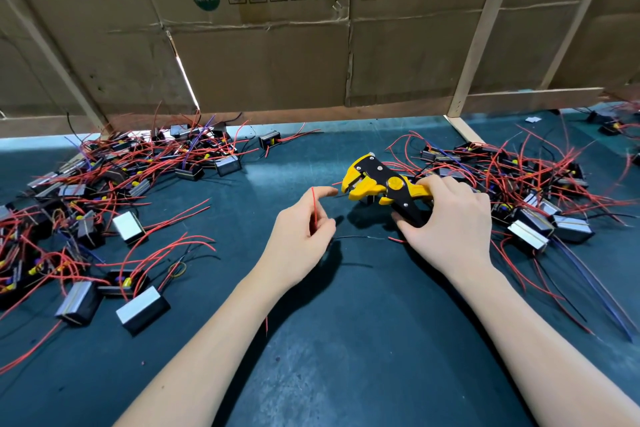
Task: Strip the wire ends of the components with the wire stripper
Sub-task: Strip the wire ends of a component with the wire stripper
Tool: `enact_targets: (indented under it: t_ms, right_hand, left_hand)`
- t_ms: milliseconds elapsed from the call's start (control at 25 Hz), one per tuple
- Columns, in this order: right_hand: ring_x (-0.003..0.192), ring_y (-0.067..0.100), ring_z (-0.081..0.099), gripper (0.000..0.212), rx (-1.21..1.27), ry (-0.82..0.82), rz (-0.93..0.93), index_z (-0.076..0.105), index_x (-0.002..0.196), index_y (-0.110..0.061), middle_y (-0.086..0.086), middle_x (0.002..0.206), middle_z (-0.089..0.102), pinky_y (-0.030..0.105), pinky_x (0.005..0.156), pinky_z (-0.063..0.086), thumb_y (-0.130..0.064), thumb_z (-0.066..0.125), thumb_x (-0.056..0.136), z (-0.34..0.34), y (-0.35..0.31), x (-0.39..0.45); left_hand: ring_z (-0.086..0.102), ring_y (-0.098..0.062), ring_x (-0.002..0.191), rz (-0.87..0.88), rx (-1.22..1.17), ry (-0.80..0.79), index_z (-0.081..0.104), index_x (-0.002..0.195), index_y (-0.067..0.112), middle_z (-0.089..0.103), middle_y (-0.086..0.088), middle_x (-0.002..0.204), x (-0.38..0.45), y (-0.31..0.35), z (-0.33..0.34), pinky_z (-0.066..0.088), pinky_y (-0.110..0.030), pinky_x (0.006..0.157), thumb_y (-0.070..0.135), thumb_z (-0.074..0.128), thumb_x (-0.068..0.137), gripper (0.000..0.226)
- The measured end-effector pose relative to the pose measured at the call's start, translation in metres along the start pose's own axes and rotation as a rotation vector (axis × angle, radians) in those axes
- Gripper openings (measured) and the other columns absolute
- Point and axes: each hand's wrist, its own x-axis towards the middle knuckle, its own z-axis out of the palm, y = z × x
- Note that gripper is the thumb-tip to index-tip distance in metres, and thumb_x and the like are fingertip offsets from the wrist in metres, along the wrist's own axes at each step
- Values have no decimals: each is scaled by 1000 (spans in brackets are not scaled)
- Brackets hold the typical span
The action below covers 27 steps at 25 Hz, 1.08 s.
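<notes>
A cardboard wall with wooden battens stands along the back of a dark green tabletop. On the tabletop lie two heaps of components, small black and silver blocks trailing mostly red wires: a left heap spreading toward the near edge, and a right heap reaching behind the right hand. Between the heaps, the right hand grips the handles of the yellow and black stripper, fingers curled round them, thumb on the near side. The tool is held just above the tabletop, its jaws parted and pointing left. The left hand is just left of the jaws, apart from them, pinching a red wire between thumb and curled fingers, with the forefinger stretched toward the tool. The wire's end stands upright above the fingers. A thin black wire lies on the tabletop between the two hands.
</notes>
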Motion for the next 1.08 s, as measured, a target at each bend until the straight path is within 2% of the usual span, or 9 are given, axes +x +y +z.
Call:
enact_targets:
  t_ms: [120,200,320,480,640,720,880,1080]
  right_hand:
    - [89,31,58,45,-1,3,-12,65,100,-16,2,91,64,39,79,34,-42,81,67,0,1,0]
    - [89,31,58,46,-15,-6,-17,64,101,-16,2,92,65,39,78,33,-41,81,66,1,2,0]
    - [92,30,59,48,-31,-27,-26,64,102,-17,1,95,66,38,78,32,-42,80,65,2,3,0]
    - [93,30,59,49,-50,-43,-33,65,103,-16,2,97,66,38,79,32,-43,80,65,3,4,0]
    - [94,30,59,49,-47,-41,-34,65,104,-17,2,99,67,38,79,32,-42,80,65,2,4,0]
    - [94,30,59,49,-39,-36,-27,66,105,-17,1,99,67,39,79,32,-42,81,65,1,4,0]
    - [92,30,59,48,-30,-7,-27,65,101,-18,1,94,66,38,77,31,-42,82,64,0,4,0]
    - [90,30,58,47,-13,19,-42,65,101,-17,0,92,65,38,76,29,-41,82,64,-1,3,0]
  left_hand:
    - [43,-10,73,132,369,41,59,119,20,40,13,66,-3,1,-3,41,-28,68,22,59,94,25]
    - [43,-11,68,182,498,42,60,119,22,39,14,61,-5,4,-1,42,-32,63,28,60,94,25]
    - [43,-6,58,196,403,-9,61,115,23,47,13,61,-5,6,0,43,-29,62,31,67,91,27]
    - [46,-7,52,137,115,-88,65,92,22,60,9,62,-1,2,-8,37,-13,59,26,79,81,18]
    - [57,-10,56,121,33,-88,71,80,21,67,7,65,-1,-1,-12,44,-16,58,23,74,87,7]
    - [55,-13,55,99,13,-88,71,82,22,65,8,63,-1,-1,-10,41,-17,56,24,69,91,10]
    - [38,-7,53,116,38,-79,70,84,22,50,12,57,-2,1,-6,29,-16,54,23,61,97,16]
    - [36,-8,52,93,60,-34,70,78,19,47,12,54,-1,1,-9,27,-15,52,15,62,94,18]
